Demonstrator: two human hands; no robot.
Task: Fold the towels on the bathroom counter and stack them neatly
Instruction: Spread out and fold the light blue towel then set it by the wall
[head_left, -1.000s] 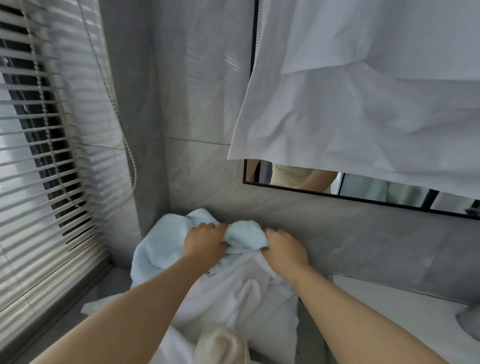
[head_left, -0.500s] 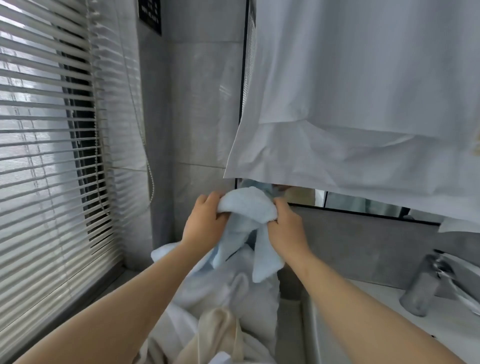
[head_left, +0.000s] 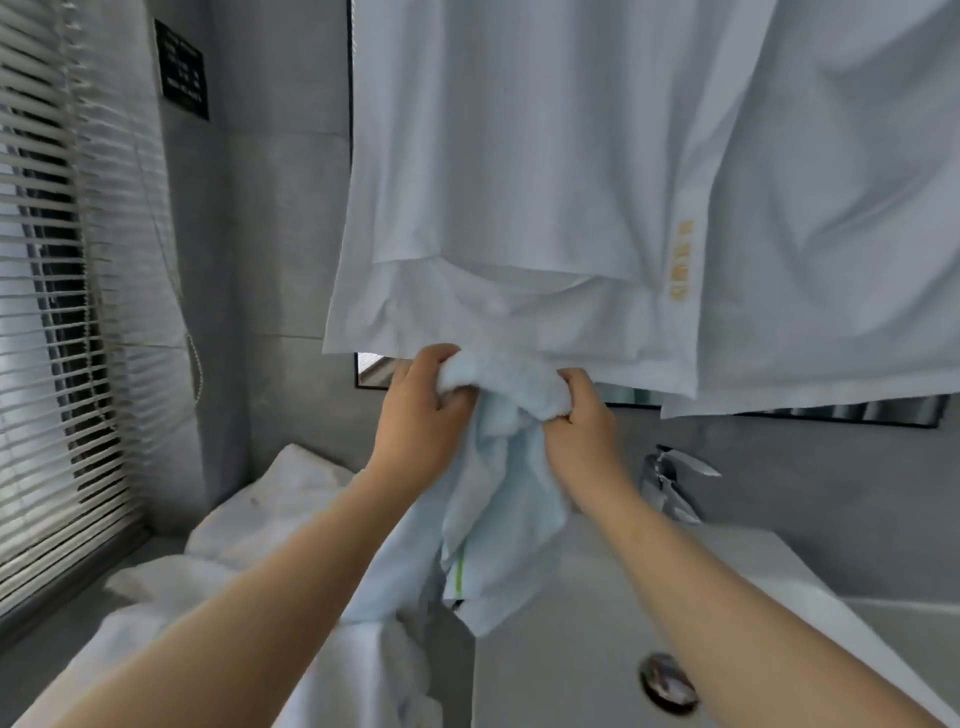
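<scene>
Holding up a light blue towel (head_left: 498, 499), both hands are close together. The left hand (head_left: 421, 410) has its fingers curled tight round the top bunch of the towel, and the right hand (head_left: 576, 415) grips the same bunch just beside it. The rest of the towel hangs down between the arms, with a green stripe near the bottom. It hangs over the edge of the white sink (head_left: 571, 623). White towels (head_left: 280, 499) lie in a messy pile on the counter (head_left: 57, 639) to the left. A big white cloth (head_left: 571, 182) hangs above the hands.
</scene>
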